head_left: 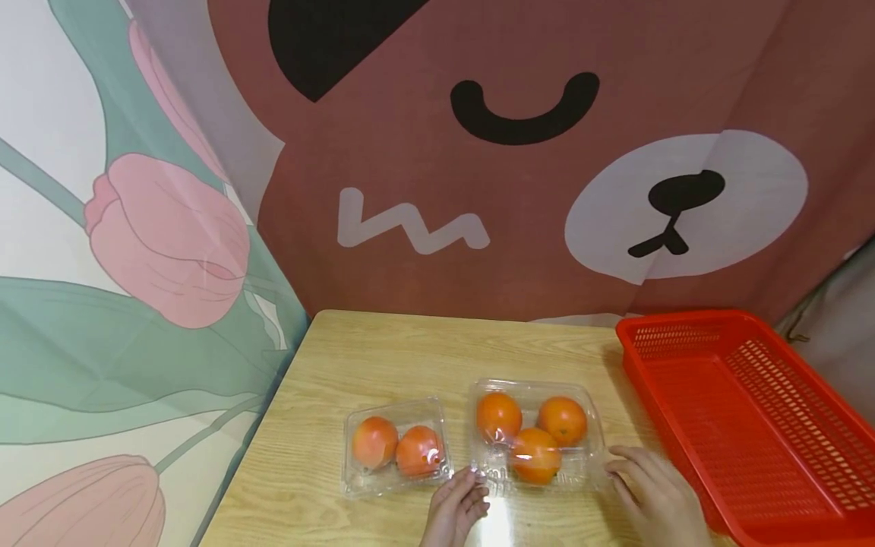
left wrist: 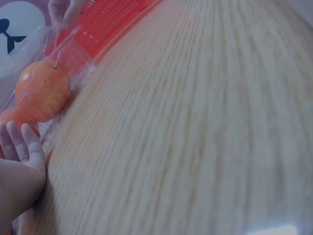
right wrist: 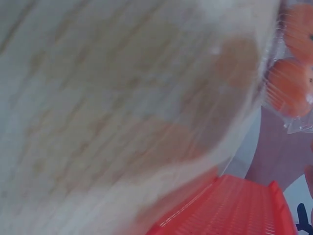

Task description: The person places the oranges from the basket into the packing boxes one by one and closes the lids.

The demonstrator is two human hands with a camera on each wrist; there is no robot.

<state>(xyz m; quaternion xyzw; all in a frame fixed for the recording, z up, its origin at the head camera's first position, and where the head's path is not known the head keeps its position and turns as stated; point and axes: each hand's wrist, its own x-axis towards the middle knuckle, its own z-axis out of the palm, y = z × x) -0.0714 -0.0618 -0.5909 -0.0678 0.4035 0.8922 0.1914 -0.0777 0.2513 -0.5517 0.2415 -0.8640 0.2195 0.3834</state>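
A clear plastic box (head_left: pixel 588 399) holding three oranges (head_left: pixel 563 421) sits on the table in the head view. My right hand (head_left: pixel 659 494) is at its right side; in the left wrist view, the fingertips of this hand (left wrist: pixel 66 11) pinch the plastic edge. My left hand (head_left: pixel 456 507) is by the front left corner, fingers extended and loosely bent, close to the plastic. In the left wrist view, the left hand's fingers (left wrist: pixel 19 142) look straight beside the box. Whether they touch it, I cannot tell.
Left of the oranges stands another clear plastic box (head_left: pixel 355 480) with two reddish round fruits (head_left: pixel 419 451). A red perforated basket (head_left: pixel 683 425) stands along the table's right side. Behind the wooden table (head_left: pixel 287 486) hangs a printed curtain (head_left: pixel 410 167).
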